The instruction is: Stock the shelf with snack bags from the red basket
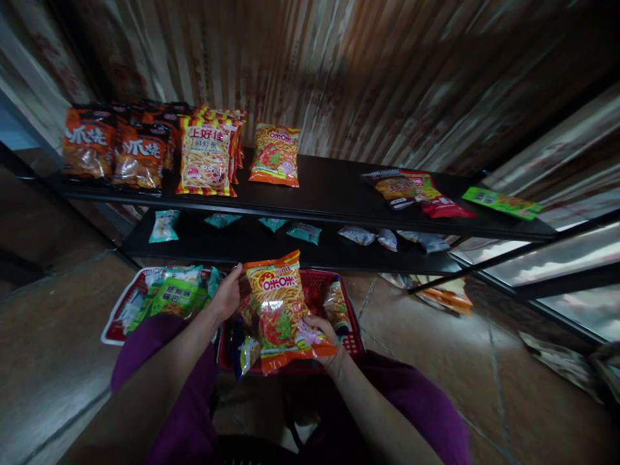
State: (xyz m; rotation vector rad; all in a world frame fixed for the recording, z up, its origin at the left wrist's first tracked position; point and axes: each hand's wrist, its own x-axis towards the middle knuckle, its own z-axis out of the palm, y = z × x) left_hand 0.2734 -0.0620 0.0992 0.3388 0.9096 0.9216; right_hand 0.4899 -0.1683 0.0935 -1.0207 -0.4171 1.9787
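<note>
An orange and yellow snack bag (281, 310) is held up in front of me, tilted, with a red crab-like picture on its front. My left hand (227, 295) is closed at the bag's upper left edge, its fingertips partly hidden behind it. The lower right corner is gripped by my right hand (327, 339), thumb on the front. Below the bag sits a red basket (356, 323) with several snack packets in it. A matching orange snack bag (275, 155) stands on the upper black shelf (329, 187).
Orange-black bags (140, 158) and yellow-red bags (206, 155) stand at the shelf's left; a green packet (504, 201) lies at its right. Small packets (304, 232) lie on the lower shelf (242, 245). Another basket (112, 323) holds green bags (177, 297). Packets (443, 296) lie on the floor.
</note>
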